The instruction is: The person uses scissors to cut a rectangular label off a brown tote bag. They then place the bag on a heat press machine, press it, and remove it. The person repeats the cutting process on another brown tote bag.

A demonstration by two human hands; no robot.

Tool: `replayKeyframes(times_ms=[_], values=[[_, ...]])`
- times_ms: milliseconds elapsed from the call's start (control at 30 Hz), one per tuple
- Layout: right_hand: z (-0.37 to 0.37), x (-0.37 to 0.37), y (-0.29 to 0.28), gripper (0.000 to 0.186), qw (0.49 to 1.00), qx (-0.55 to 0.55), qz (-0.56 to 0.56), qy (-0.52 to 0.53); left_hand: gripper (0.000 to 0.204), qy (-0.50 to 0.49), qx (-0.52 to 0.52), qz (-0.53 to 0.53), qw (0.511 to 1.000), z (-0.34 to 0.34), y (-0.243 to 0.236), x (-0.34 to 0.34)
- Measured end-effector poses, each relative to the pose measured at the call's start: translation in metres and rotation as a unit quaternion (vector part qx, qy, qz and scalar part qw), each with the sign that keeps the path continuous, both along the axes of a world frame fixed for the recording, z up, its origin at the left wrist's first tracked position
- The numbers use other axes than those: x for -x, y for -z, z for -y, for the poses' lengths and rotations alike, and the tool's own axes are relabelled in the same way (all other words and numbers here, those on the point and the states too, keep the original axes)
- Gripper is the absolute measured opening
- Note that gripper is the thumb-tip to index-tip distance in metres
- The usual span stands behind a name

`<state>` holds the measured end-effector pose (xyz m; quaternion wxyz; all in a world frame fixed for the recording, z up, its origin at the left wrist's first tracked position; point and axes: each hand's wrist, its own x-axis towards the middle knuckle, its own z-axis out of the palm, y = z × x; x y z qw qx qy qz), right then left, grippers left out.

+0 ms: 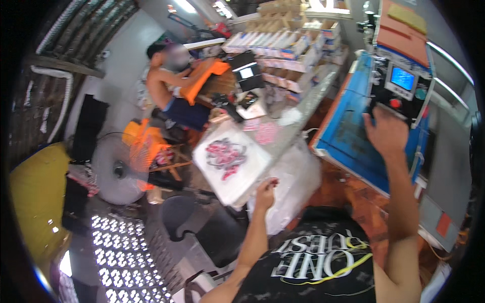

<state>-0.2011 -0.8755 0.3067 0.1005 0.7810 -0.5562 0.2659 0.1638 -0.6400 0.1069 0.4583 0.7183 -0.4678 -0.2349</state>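
My right hand (386,132) reaches forward with its fingers stretched out and thumb apart. It is just below a control box (401,83) with a lit blue screen and a red round button; whether a fingertip touches it I cannot tell. The box sits over a machine with a flat blue bed (348,129). My left hand (266,193) is lower, fingers curled in, beside the near right corner of a white stack of sheets (255,169). A red and black graphic (225,155) is on its top sheet. What the curled fingers hold, if anything, is hidden.
A co-worker (169,81) handles orange cloth (204,81) at the far left. Nearer stand a large fan (118,169) and a dark chair (202,230). Boxes (275,48) fill the back of the long table. A translucent plastic bag (298,177) hangs between table and machine.
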Motion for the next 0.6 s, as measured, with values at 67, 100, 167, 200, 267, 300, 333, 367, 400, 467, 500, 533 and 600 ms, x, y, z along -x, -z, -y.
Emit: replayKeyframes(times_ms=[67, 100, 167, 200, 267, 300, 333, 367, 400, 467, 500, 533, 600], values=[[-0.002, -0.009, 0.002, 0.034, 0.999, 0.046, -0.018, -0.01, 0.028, 0.001, -0.005, -0.062, 0.998, 0.001, 0.028, 0.01], [0.004, -0.009, 0.007, 0.034, 0.996, 0.076, -0.032, -0.015, 0.029, 0.024, 0.02, -0.037, 0.999, 0.014, 0.037, 0.02], [0.013, -0.008, 0.018, 0.034, 0.994, 0.099, -0.035, -0.018, 0.029, 0.04, 0.014, 0.014, 0.999, 0.026, 0.045, 0.024], [0.014, -0.005, 0.014, 0.034, 0.995, 0.09, -0.04, -0.013, 0.029, 0.046, 0.003, 0.03, 0.998, 0.029, 0.044, 0.03], [0.014, 0.004, 0.008, 0.034, 0.993, 0.107, -0.037, -0.029, 0.029, 0.036, -0.019, -0.018, 0.999, 0.031, 0.027, 0.049], [0.013, 0.004, 0.01, 0.033, 0.993, 0.109, -0.026, -0.033, 0.029, 0.038, 0.015, -0.02, 0.999, 0.03, 0.029, 0.048], [0.012, 0.001, 0.01, 0.033, 0.994, 0.1, -0.03, -0.035, 0.029, 0.037, 0.014, -0.029, 0.999, 0.028, 0.031, 0.045], [0.011, -0.004, 0.011, 0.032, 0.995, 0.089, -0.029, -0.032, 0.029, 0.036, 0.007, -0.017, 0.999, 0.024, 0.035, 0.036], [0.011, -0.008, 0.013, 0.032, 0.996, 0.082, -0.028, -0.028, 0.029, 0.038, 0.004, -0.005, 0.999, 0.021, 0.038, 0.028], [0.012, -0.01, 0.02, 0.031, 0.995, 0.089, -0.014, -0.03, 0.03, 0.037, -0.025, -0.015, 0.999, 0.014, 0.04, 0.018], [0.013, -0.007, 0.022, 0.031, 0.995, 0.095, -0.009, -0.035, 0.03, 0.034, -0.038, -0.021, 0.998, 0.013, 0.04, 0.016], [0.012, 0.0, 0.022, 0.03, 0.995, 0.1, -0.009, -0.026, 0.03, 0.03, -0.038, -0.036, 0.998, 0.015, 0.041, 0.016], [0.008, 0.002, 0.02, 0.029, 0.994, 0.109, -0.002, -0.023, 0.031, 0.007, -0.04, -0.06, 0.997, 0.013, 0.039, 0.006]])
